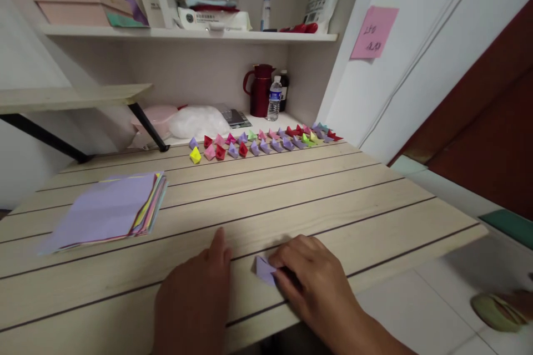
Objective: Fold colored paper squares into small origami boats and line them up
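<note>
My right hand (310,272) is closed, its thumb and fingertips pinching a small folded piece of lilac paper (264,269) near the table's front edge. Part of that paper is hidden under the fingers. To its left, my left hand (197,288) lies over the table with the index finger stretched forward and the thumb beside it. Nothing shows in that hand, though its other fingers are mostly out of sight. A stack of coloured square paper (108,208), lilac on top, lies at the left. Toward the back stand rows of small folded paper boats (287,144) in several colours.
The striped wooden table (291,194) ends at a slanting right edge. Behind the boats are a dark red jug (261,91), a water bottle (274,99) and a white plastic bag (199,122). A raised wooden shelf (70,96) with black legs stands at the left.
</note>
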Tool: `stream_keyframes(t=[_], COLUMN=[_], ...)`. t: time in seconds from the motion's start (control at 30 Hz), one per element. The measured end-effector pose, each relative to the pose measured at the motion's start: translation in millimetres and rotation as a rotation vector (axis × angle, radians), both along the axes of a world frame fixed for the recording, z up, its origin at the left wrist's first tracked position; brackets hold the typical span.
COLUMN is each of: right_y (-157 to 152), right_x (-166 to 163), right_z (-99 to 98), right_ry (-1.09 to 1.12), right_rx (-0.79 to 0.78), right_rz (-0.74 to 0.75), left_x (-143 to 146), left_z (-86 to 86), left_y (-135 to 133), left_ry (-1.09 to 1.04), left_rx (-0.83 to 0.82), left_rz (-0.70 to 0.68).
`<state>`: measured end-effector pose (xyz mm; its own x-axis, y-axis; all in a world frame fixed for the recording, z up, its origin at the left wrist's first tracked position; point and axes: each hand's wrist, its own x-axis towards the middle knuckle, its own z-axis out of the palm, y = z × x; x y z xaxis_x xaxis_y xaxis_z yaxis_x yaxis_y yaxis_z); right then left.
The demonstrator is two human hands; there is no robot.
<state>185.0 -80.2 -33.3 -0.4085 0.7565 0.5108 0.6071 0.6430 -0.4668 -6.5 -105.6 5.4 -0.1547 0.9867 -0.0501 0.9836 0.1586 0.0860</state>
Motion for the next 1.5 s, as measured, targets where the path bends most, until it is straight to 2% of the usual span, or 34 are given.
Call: stream_keyframes(t=[0.1, 0.17, 0.27, 0.4, 0.77, 0.9, 1.1, 1.3, 1.5], right_y=[-1.9, -2.9, -2.7, 0.1, 7.3, 7.9, 9.5, 9.7, 10.1], right_x=[2.0, 1.8, 1.1, 2.0, 11.5, 12.9, 12.8, 11.9, 12.9], right_z=[-2.8, -4.3, -5.6, -5.7, 3.8, 3.1, 6.7, 10.3, 7.8], right_ry=[-0.009, -0.032, -0.07, -0.075, 0.002, 0.004, -0.055, -0.052, -0.009], right_rx=[0.011, 0.031, 0.04, 0.046, -0.174, -0.188, -0.191, -0.175, -0.132], right_rz=[-0.018, -0.025, -0.026, -0.03, 0.118, 0.118, 0.128, 0.119, 0.185], left_x=[-6.0, -5.2, 3.7, 17.1, 21.8, 27.8, 33.8, 35.2, 33.9], left_z=[-22.1, -39.5, -56.4, -60.1, -61.5, -65.7, -63.1, -58.0, -59.8], left_y=[-11.6, -15.2, -14.2, -9.5, -11.0, -12.6, -14.8, -14.2, -13.0], left_ry=[-0.1, -0.119, -0.047, 0.029, -0.008, -0.105, -0.172, -0.149, -0.174], left_rx=[0.331, 0.537, 0.656, 0.674, 0.625, 0.626, 0.596, 0.57, 0.534], left_rz=[-0.126, -0.294, -0.437, -0.51, -0.388, -0.269, -0.26, -0.28, -0.264])
